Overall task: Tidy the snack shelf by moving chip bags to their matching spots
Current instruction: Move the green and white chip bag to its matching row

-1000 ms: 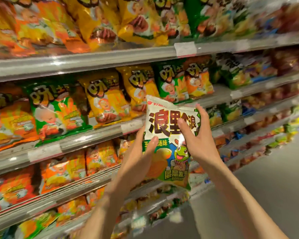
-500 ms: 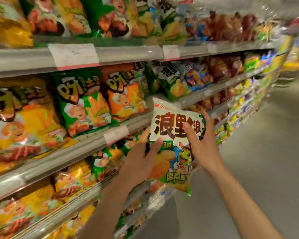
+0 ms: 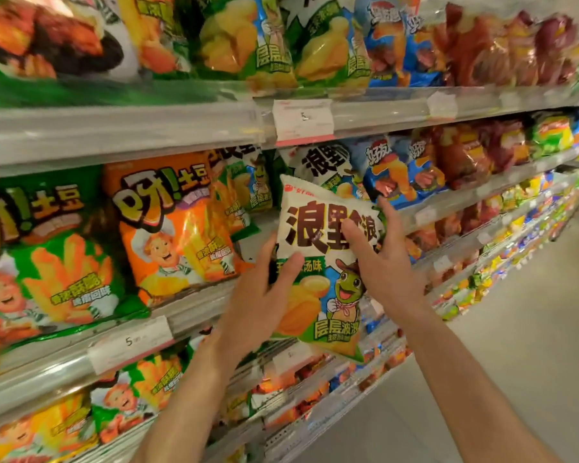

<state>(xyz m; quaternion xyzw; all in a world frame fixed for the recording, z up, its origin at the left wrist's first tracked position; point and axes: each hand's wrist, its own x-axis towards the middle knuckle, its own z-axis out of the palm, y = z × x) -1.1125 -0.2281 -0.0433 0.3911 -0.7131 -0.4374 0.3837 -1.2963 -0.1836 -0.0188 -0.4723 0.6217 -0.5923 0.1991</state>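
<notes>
A white and green chip bag (image 3: 318,262) with big dark characters and a green cartoon figure hangs upright in front of the middle shelf. My left hand (image 3: 261,299) grips its left edge, thumb across the front. On its right side sits my right hand (image 3: 381,259), thumb on the front. Bags of the same white-green design (image 3: 318,165) stand on the middle shelf just behind and above it. Another such pair (image 3: 328,45) fills the top shelf.
Orange (image 3: 171,225) and green (image 3: 44,259) potato-stick bags fill the middle shelf to the left. Blue bags (image 3: 398,172) and dark red bags (image 3: 465,155) stand to the right. Grey shelf rails (image 3: 121,128) carry price tags (image 3: 303,120). The aisle floor (image 3: 532,329) lies at the right.
The view has moved right along the shelf; the yellow bags have left the frame and matching white-green bags now stand behind the held bag. Both hands keep their grip.
</notes>
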